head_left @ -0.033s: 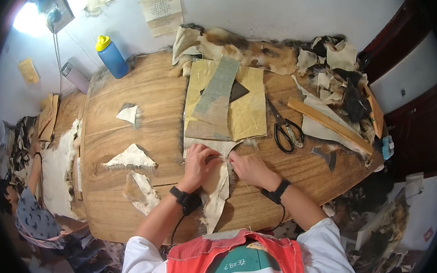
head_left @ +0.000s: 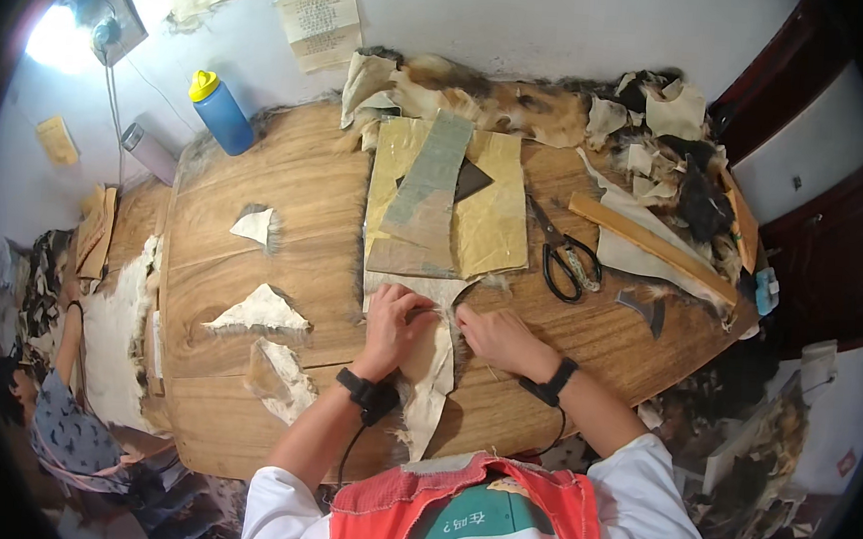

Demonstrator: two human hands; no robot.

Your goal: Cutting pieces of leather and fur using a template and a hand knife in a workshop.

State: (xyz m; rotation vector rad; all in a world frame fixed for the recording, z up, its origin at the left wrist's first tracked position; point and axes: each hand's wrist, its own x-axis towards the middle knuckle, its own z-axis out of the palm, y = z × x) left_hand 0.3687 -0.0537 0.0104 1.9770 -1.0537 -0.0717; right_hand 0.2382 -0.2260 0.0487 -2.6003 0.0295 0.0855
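A pale, narrow piece of fur pelt [head_left: 429, 378], skin side up, hangs toward me over the table's near part. My left hand [head_left: 394, 329] is closed on its upper end, fingertips bent over the skin. Just right of that, my right hand [head_left: 498, 337] is pinched at the pelt's furry edge; whatever its fingertips hold is too small to name. Beyond both hands, the far part of the skin runs under a yellow sheet [head_left: 499, 209] topped by a grey-brown strip [head_left: 432, 186]. Black-handled scissors [head_left: 562, 261] lie to the right.
Three pelt scraps, including a triangular one [head_left: 261, 310], lie left on the wooden table [head_left: 327, 199]. A wooden bar [head_left: 650, 247] and a dark curved blade [head_left: 643, 310] are at right. Fur pelts [head_left: 501, 101] line the wall. A blue bottle [head_left: 223, 118] stands far left; another person [head_left: 81, 426] works leftward.
My right hand has shifted slightly to the right, away from my left fingertips. My left hand and the pelt piece stay nearly in place.
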